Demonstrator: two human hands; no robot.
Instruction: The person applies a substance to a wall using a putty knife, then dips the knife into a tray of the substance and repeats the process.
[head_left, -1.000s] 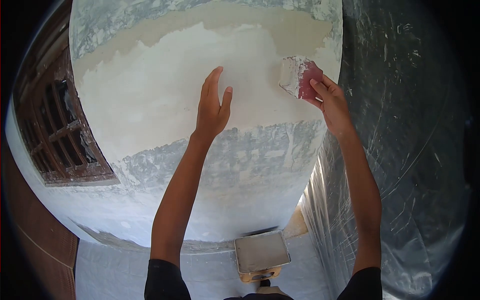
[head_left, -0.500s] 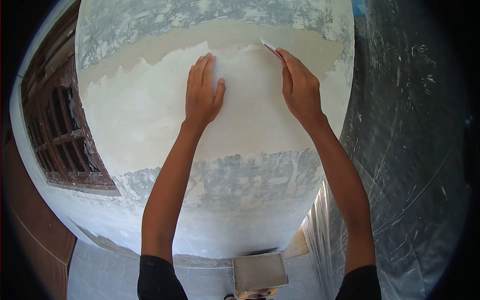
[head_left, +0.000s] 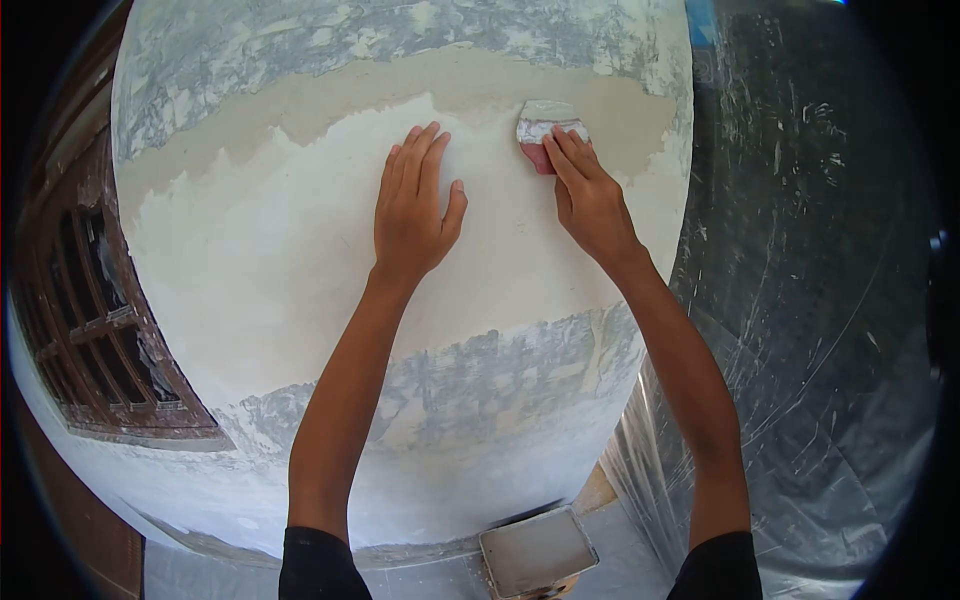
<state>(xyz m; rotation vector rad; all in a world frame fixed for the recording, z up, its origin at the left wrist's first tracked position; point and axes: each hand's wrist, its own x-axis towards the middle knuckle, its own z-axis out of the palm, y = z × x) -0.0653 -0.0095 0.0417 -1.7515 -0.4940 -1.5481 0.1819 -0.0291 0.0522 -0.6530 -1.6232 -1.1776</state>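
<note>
Against the pale, smooth band of the wall [head_left: 250, 250] my left hand [head_left: 415, 205] lies flat, fingers stretched upward, holding nothing. To its right, my right hand [head_left: 592, 200] grips a scraper [head_left: 550, 135] with a red lower part and a whitish, coated blade. The scraper's broad face shows, and its blade is at the lower edge of a beige, damp-looking strip [head_left: 350, 90]. Rough grey patches with white smears border the smooth band above and below.
A brown wooden window frame [head_left: 110, 330] with dark openings is at the left. Clear plastic sheeting [head_left: 800, 330] hangs at the right. At the bottom, a rectangular tray [head_left: 538, 552] with greyish contents stands near the wall's foot.
The scraper has turned from edge-on to showing its broad face and sits slightly lower. My left hand has shifted slightly down and right. The whole view has tilted somewhat.
</note>
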